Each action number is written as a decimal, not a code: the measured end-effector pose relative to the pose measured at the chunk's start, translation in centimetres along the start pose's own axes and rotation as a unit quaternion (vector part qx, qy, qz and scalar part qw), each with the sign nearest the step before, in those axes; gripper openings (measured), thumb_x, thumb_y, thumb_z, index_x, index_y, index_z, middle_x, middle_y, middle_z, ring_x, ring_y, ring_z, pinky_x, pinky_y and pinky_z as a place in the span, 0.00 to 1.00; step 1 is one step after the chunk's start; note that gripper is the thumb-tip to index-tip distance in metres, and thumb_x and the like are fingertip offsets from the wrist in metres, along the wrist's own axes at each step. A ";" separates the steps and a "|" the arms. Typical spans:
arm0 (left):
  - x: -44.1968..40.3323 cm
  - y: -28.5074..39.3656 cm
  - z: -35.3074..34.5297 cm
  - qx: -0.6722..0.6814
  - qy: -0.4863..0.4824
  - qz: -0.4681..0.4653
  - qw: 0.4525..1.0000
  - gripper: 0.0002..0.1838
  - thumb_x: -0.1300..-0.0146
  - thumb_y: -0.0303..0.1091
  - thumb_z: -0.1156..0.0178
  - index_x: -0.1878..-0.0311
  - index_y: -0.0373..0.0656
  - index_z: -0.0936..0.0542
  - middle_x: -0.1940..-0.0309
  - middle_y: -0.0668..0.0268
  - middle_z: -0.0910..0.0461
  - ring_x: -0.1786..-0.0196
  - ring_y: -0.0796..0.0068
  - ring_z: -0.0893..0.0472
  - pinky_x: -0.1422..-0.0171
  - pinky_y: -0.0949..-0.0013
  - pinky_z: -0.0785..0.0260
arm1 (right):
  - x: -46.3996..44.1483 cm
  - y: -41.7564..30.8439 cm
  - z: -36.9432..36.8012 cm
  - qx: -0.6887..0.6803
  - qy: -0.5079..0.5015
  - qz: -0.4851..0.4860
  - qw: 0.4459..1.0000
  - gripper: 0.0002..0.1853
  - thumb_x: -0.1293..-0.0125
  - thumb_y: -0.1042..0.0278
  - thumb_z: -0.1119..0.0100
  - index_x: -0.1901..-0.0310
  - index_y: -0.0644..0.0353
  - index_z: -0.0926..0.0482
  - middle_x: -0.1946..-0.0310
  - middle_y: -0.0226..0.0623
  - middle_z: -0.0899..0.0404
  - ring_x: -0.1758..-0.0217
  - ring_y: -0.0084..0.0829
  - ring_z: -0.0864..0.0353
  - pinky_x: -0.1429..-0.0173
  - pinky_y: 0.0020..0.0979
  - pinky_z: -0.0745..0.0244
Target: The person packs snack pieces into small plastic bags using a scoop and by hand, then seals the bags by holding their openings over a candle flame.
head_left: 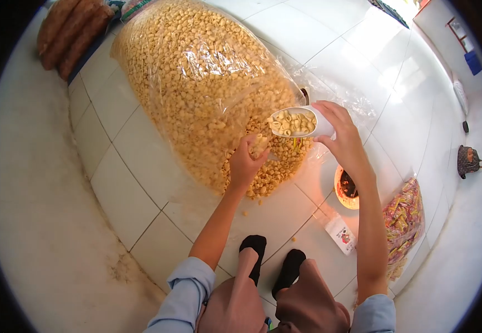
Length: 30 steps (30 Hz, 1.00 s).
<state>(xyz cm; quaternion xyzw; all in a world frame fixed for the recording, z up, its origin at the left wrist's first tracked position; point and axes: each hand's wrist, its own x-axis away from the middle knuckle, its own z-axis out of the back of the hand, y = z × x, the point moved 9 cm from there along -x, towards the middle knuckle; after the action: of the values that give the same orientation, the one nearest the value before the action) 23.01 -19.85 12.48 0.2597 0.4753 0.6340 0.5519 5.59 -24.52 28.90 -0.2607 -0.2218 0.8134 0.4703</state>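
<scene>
My right hand [341, 130] is closed round a white scoop [324, 123], which is loaded with ring-shaped snack pieces [294, 122]. The scoop is over the open end of a big clear plastic bag [207, 72] full of the same yellow snacks. Left of the scoop, my left hand [246, 161] has its fingers curled round a small clear bag [259, 145] that seems to hold some pieces. Loose snacks [268, 180] lie at the big bag's mouth, just below both hands.
Right of the big bag stands a bowl with dark contents [348, 186], near a small white printed packet [341, 235]. A bag of colourful packets [404, 216] lies farther right. Brown filled bags [74, 33] are at the upper left. My feet [288, 271] are below.
</scene>
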 end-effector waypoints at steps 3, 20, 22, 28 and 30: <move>-0.4 0.7 -0.2 -0.032 -0.010 -0.021 0.999 0.27 0.53 0.37 0.32 0.50 0.41 0.33 0.61 0.59 0.23 0.63 0.68 0.21 0.61 0.72 0.28 | -0.4 -1.6 -0.3 0.069 -0.015 0.036 0.997 0.30 0.57 0.82 0.40 0.47 0.58 0.32 0.45 0.33 0.35 0.40 0.36 0.39 0.38 0.33 0.36; -0.9 0.1 -0.9 0.041 -0.050 -0.004 0.998 0.30 0.52 0.40 0.34 0.49 0.38 0.35 0.60 0.54 0.27 0.56 0.61 0.26 0.52 0.65 0.33 | -0.1 -2.9 -1.2 0.109 -0.036 0.045 0.992 0.31 0.56 0.83 0.41 0.45 0.55 0.32 0.44 0.31 0.36 0.38 0.35 0.40 0.36 0.34 0.38; -0.8 -0.5 -1.2 0.065 -0.072 0.018 0.995 0.30 0.51 0.39 0.35 0.48 0.37 0.36 0.58 0.53 0.28 0.55 0.61 0.27 0.51 0.65 0.34 | -0.2 -2.5 -0.8 0.115 -0.007 0.044 0.992 0.31 0.58 0.84 0.40 0.47 0.57 0.31 0.46 0.33 0.34 0.39 0.35 0.38 0.39 0.33 0.35; -0.1 -0.8 -0.3 0.150 -0.075 0.002 0.986 0.28 0.41 0.36 0.46 0.43 0.34 0.43 0.55 0.54 0.30 0.52 0.65 0.28 0.49 0.66 0.35 | 3.1 10.8 -8.9 -0.005 0.049 -0.083 0.995 0.32 0.62 0.83 0.37 0.48 0.61 0.32 0.48 0.43 0.34 0.43 0.44 0.37 0.38 0.35 0.40; 0.5 -2.1 -0.9 0.177 -0.132 0.102 0.970 0.27 0.38 0.36 0.49 0.42 0.34 0.45 0.54 0.55 0.30 0.50 0.67 0.29 0.47 0.66 0.36 | 4.2 12.1 -11.2 -0.050 0.048 -0.131 0.989 0.33 0.62 0.81 0.36 0.47 0.59 0.32 0.47 0.44 0.35 0.42 0.45 0.38 0.37 0.37 0.42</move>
<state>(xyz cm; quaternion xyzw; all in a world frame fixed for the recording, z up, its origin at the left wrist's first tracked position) 23.05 -19.84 10.11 0.4816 0.4741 0.5529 0.4875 3.07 -25.03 12.08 -0.2911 -0.2718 0.7190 0.5696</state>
